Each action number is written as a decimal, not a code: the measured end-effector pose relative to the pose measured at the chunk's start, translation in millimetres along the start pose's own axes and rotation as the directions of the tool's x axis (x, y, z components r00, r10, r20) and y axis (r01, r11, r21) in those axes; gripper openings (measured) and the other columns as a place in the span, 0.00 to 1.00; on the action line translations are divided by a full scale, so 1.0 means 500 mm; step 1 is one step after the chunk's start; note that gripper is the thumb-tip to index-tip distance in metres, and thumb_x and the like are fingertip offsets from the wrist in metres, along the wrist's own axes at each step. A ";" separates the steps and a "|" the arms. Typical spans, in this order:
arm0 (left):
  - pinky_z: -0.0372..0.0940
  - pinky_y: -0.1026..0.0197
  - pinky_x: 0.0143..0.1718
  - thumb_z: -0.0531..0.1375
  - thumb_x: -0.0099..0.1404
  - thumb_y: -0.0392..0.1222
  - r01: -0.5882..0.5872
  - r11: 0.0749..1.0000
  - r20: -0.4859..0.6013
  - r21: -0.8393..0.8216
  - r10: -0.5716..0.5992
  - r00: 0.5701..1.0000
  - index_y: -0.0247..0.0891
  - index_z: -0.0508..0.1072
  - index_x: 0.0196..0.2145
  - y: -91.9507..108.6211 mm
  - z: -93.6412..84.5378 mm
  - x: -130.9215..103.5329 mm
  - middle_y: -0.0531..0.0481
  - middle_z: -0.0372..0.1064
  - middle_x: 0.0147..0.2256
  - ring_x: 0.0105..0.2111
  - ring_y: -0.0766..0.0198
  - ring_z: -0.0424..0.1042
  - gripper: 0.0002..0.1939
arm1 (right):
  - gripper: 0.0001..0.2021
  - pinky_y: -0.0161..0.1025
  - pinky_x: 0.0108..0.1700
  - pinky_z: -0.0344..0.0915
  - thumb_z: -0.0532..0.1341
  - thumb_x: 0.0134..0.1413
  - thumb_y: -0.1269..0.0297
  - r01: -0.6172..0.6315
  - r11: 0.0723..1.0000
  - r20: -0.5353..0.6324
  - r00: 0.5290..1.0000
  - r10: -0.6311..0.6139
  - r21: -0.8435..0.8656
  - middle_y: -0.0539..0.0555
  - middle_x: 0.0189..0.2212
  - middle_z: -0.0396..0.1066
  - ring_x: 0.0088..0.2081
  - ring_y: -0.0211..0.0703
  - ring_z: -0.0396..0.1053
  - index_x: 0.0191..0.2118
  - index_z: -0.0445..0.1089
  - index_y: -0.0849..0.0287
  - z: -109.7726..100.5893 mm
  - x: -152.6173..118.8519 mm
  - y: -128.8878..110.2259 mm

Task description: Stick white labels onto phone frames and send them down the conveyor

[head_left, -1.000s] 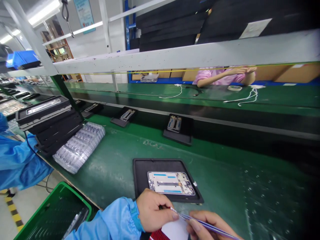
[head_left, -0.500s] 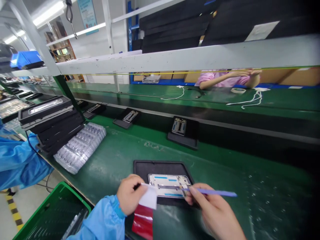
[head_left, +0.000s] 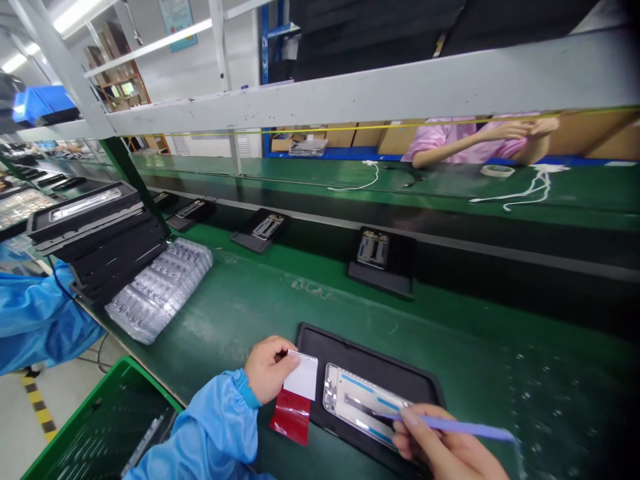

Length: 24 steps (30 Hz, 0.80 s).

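Note:
Between the thumb and fingers of my left hand (head_left: 270, 370) is a white label sheet (head_left: 303, 377) with small marks along its top edge. A glossy red film (head_left: 293, 417) hangs below the sheet. My right hand (head_left: 440, 443) is closed around slim purple tweezers (head_left: 460, 427), whose dark tip is over a silver phone frame (head_left: 363, 407). The phone frame lies in a black tray (head_left: 370, 350) and carries blue strips. My right fingers cover its right end, so I cannot tell whether the tip touches it.
Beyond the bench, several black trays with phone frames, one a nearby tray (head_left: 383, 283), line a dark conveyor. Clear plastic trays (head_left: 163, 287) and stacked black trays (head_left: 110, 233) stand left, near a co-worker's blue sleeve (head_left: 45, 317). A green crate (head_left: 115, 380) sits below. Opposite, a person's arms (head_left: 465, 143) show.
The black tray and phone frame now appear further right and more turned. My right hand with the tweezers has shifted right and down; the white sheet now faces the camera more flatly.

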<state>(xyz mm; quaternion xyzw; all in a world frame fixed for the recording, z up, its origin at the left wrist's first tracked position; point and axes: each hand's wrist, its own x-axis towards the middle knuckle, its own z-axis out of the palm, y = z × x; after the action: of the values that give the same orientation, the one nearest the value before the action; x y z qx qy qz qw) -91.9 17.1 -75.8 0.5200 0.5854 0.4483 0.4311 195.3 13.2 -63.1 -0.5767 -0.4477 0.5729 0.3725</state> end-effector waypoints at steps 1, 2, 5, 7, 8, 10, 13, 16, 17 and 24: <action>0.66 0.63 0.37 0.64 0.62 0.46 0.001 1.000 0.017 -0.008 -0.001 1.000 0.36 0.78 0.34 -0.003 0.002 0.001 0.47 0.75 0.37 0.35 0.63 0.73 0.10 | 0.16 0.42 0.29 0.70 0.64 0.50 0.44 0.002 0.999 0.064 0.998 0.001 -0.046 0.52 0.24 0.72 0.27 0.45 0.71 0.30 0.72 0.52 0.010 0.004 -0.010; 0.66 0.63 0.37 0.64 0.62 0.47 0.002 1.000 0.027 -0.016 -0.002 1.000 0.36 0.78 0.34 -0.007 0.003 0.002 0.47 0.74 0.37 0.34 0.64 0.72 0.11 | 0.17 0.40 0.30 0.69 0.63 0.51 0.43 0.015 0.995 0.116 0.993 -0.003 -0.094 0.51 0.24 0.72 0.27 0.43 0.71 0.31 0.72 0.54 0.023 0.010 -0.021; 0.66 0.63 0.36 0.63 0.63 0.47 0.007 0.999 0.033 -0.035 -0.006 0.999 0.35 0.78 0.34 -0.020 0.000 0.003 0.47 0.74 0.37 0.34 0.64 0.72 0.12 | 0.19 0.37 0.30 0.66 0.60 0.55 0.42 0.049 0.972 0.180 0.984 -0.007 -0.231 0.49 0.23 0.72 0.27 0.41 0.70 0.34 0.71 0.55 0.064 0.033 -0.039; 0.66 0.63 0.36 0.63 0.63 0.47 0.012 0.999 0.028 -0.049 -0.010 1.000 0.34 0.77 0.34 -0.028 -0.002 0.003 0.47 0.74 0.37 0.34 0.64 0.72 0.12 | 0.21 0.36 0.29 0.64 0.58 0.56 0.41 0.051 0.946 0.168 0.986 0.003 -0.321 0.49 0.22 0.72 0.26 0.40 0.69 0.35 0.70 0.56 0.081 0.044 -0.038; 0.66 0.64 0.35 0.63 0.63 0.47 0.014 0.998 0.026 -0.055 -0.013 1.000 0.34 0.77 0.34 -0.031 -0.003 0.002 0.47 0.74 0.37 0.34 0.64 0.72 0.12 | 0.21 0.36 0.28 0.62 0.58 0.56 0.41 0.053 0.931 0.163 0.987 0.007 -0.362 0.48 0.22 0.72 0.25 0.40 0.69 0.35 0.70 0.56 0.084 0.046 -0.036; 0.66 0.64 0.35 0.63 0.63 0.47 0.018 0.998 0.025 -0.062 -0.016 1.000 0.34 0.78 0.34 -0.037 -0.003 0.002 0.47 0.74 0.36 0.33 0.64 0.72 0.11 | 0.21 0.36 0.27 0.60 0.56 0.58 0.41 0.060 0.904 0.171 0.985 0.015 -0.424 0.48 0.22 0.71 0.24 0.39 0.67 0.36 0.69 0.56 0.085 0.046 -0.031; 0.65 0.64 0.35 0.64 0.62 0.45 0.022 0.998 0.026 -0.063 -0.020 0.999 0.35 0.78 0.33 -0.041 -0.003 0.003 0.47 0.74 0.36 0.33 0.64 0.72 0.10 | 0.21 0.37 0.27 0.57 0.55 0.59 0.42 0.069 0.886 0.191 0.981 0.023 -0.458 0.47 0.20 0.70 0.23 0.38 0.65 0.36 0.69 0.56 0.084 0.041 -0.033; 0.66 0.63 0.36 0.64 0.62 0.44 0.024 0.997 0.029 -0.067 -0.022 0.999 0.35 0.77 0.33 -0.041 -0.002 0.004 0.47 0.73 0.36 0.34 0.63 0.72 0.09 | 0.19 0.38 0.27 0.56 0.56 0.58 0.43 0.062 0.889 0.183 0.983 0.024 -0.453 0.47 0.20 0.69 0.23 0.38 0.64 0.35 0.69 0.56 0.090 0.038 -0.041; 0.66 0.63 0.36 0.64 0.62 0.44 0.022 0.997 0.029 -0.068 -0.020 0.999 0.35 0.77 0.33 -0.040 -0.002 0.004 0.47 0.73 0.36 0.34 0.63 0.72 0.09 | 0.19 0.38 0.27 0.56 0.56 0.58 0.44 0.061 0.889 0.181 0.983 0.024 -0.454 0.47 0.20 0.69 0.23 0.39 0.64 0.35 0.69 0.56 0.092 0.038 -0.044; 0.66 0.63 0.36 0.64 0.62 0.43 0.006 0.997 0.018 -0.075 -0.004 1.000 0.36 0.77 0.32 -0.038 -0.001 0.002 0.47 0.73 0.36 0.34 0.63 0.72 0.08 | 0.17 0.39 0.28 0.57 0.54 0.59 0.46 0.066 0.871 0.154 0.988 0.011 -0.487 0.47 0.20 0.69 0.23 0.41 0.66 0.35 0.69 0.55 0.100 0.033 -0.058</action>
<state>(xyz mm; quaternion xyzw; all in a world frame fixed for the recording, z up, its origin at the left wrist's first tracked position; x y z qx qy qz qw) -96.7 16.9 -94.3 0.5060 0.5657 0.4642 0.4566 142.1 34.0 -44.6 -0.6007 -0.6135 0.4773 0.1868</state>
